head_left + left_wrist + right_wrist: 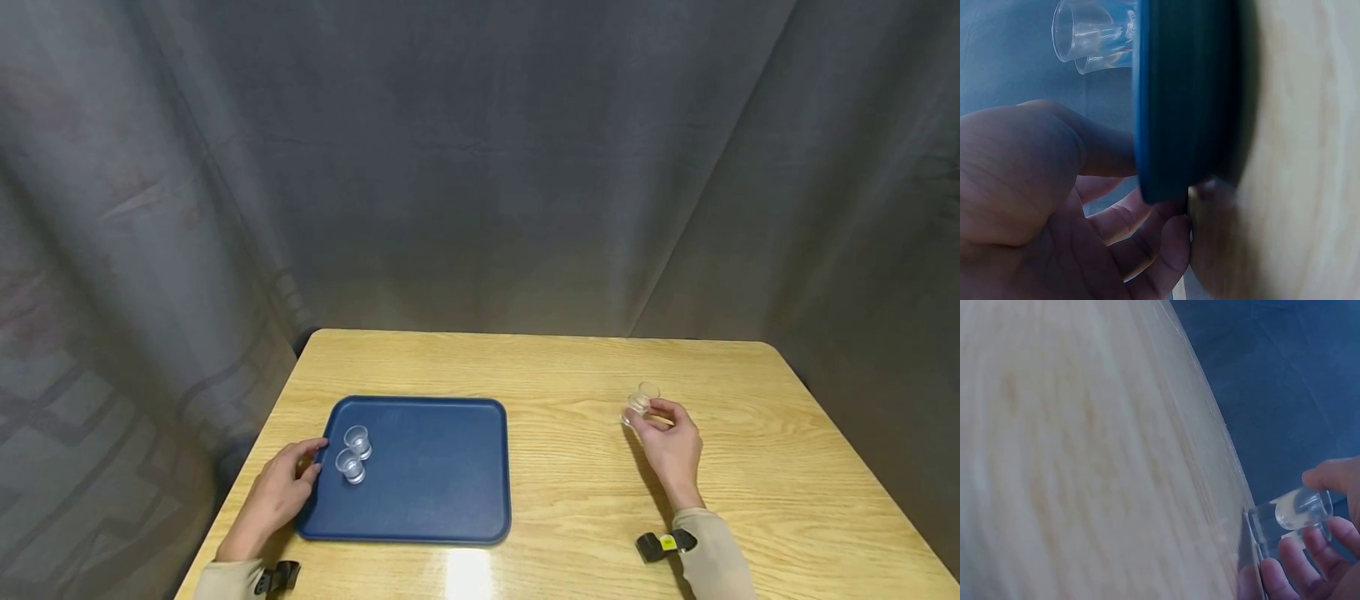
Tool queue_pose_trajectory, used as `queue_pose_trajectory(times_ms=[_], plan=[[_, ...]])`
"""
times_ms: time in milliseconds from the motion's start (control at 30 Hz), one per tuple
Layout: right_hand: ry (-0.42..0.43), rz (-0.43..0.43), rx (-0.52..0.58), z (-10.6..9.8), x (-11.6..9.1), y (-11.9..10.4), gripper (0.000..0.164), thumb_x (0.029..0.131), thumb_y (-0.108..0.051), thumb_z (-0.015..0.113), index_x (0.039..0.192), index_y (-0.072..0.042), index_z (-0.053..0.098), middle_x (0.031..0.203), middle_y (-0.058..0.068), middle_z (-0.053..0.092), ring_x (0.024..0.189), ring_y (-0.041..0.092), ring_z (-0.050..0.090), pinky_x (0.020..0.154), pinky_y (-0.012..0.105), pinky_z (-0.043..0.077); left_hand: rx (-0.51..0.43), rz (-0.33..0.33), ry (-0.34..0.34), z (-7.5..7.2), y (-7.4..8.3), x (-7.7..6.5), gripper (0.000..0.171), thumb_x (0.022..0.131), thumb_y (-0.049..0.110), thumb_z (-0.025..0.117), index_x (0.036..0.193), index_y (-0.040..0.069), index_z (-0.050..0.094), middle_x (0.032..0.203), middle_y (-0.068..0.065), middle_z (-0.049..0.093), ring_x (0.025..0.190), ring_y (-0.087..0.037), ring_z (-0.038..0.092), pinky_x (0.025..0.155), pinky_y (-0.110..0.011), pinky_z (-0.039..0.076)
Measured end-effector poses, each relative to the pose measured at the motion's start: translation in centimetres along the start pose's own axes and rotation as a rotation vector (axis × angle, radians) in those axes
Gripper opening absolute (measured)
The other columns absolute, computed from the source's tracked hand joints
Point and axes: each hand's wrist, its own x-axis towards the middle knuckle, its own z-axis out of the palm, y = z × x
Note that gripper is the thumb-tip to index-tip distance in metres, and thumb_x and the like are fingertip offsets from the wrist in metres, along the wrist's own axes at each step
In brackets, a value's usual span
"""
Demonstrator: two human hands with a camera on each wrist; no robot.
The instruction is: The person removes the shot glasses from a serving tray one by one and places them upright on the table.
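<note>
My left hand [279,492] grips the left rim of a dark blue tray [427,467], the thumb and index finger reaching over the edge. From the left wrist, the thumb [1104,147] meets the tray wall [1169,94] while other fingers curl beside it, partly hidden. Two small clear glasses [353,466] stand side by side on the tray near that hand. Over on the right, my right hand [672,442] holds a small clear glass [1294,509] between thumb and fingers, low at the tabletop. Another clear rim [648,389] shows just beyond it, overlapping.
The light wood table [570,467] has rounded far corners. Grey curtains [480,183] hang behind it and along both sides. A band with a dark box [660,546] sits on the right wrist, and a similar one on the left.
</note>
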Motion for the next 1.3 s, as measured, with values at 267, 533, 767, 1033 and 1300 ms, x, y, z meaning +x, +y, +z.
queue_pose_trajectory(times_ms=[267, 533, 767, 1033, 1300], plan=[[0.037, 0.007, 0.034, -0.3, -0.1, -0.8, 0.042, 0.090, -0.024, 0.084, 0.124, -0.003, 0.071, 0.123, 0.019, 0.073, 0.079, -0.013, 0.056, 0.067, 0.008, 0.045, -0.002, 0.002, -0.001, -0.1, 0.1, 0.0, 0.042, 0.104, 0.007, 0.060, 0.145, 0.001, 0.062, 0.137, -0.030, 0.062, 0.116, -0.041, 0.062, 0.099, -0.061, 0.049], [0.090, -0.047, 0.024, -0.4, -0.5, -1.6, 0.041, 0.093, -0.025, 0.081, 0.126, -0.003, 0.072, 0.125, 0.015, 0.072, 0.101, 0.011, 0.060, 0.075, 0.009, 0.040, 0.000, 0.007, 0.007, 0.0, 0.2, -0.1, 0.041, 0.103, 0.006, 0.060, 0.144, 0.001, 0.063, 0.135, -0.031, 0.063, 0.114, -0.041, 0.063, 0.098, -0.062, 0.050], [0.057, -0.144, 0.101, 0.2, -1.2, -3.0, 0.034, 0.093, -0.018, 0.079, 0.122, 0.000, 0.073, 0.114, 0.015, 0.073, 0.089, 0.000, 0.063, 0.073, 0.006, 0.047, -0.002, -0.001, 0.002, 0.0, 0.1, -0.1, 0.041, 0.103, 0.006, 0.060, 0.144, 0.001, 0.062, 0.135, -0.030, 0.063, 0.112, -0.040, 0.064, 0.097, -0.061, 0.050], [-0.035, -0.183, 0.218, 1.6, -1.9, -4.6, 0.022, 0.095, -0.008, 0.078, 0.114, 0.002, 0.074, 0.109, 0.010, 0.073, 0.089, -0.006, 0.063, 0.078, 0.009, 0.051, -0.001, -0.006, 0.003, 0.1, 0.1, -0.1, 0.041, 0.103, 0.006, 0.060, 0.144, 0.001, 0.062, 0.135, -0.030, 0.063, 0.112, -0.039, 0.064, 0.096, -0.060, 0.050], [-0.127, -0.179, 0.237, 3.2, -2.6, -5.9, 0.022, 0.096, -0.009, 0.077, 0.116, 0.000, 0.074, 0.112, 0.010, 0.072, 0.090, -0.004, 0.064, 0.080, 0.012, 0.051, -0.003, 0.004, 0.008, 0.0, 0.1, -0.1, 0.041, 0.104, 0.007, 0.060, 0.144, 0.000, 0.062, 0.135, -0.030, 0.063, 0.113, -0.040, 0.064, 0.097, -0.061, 0.050]])
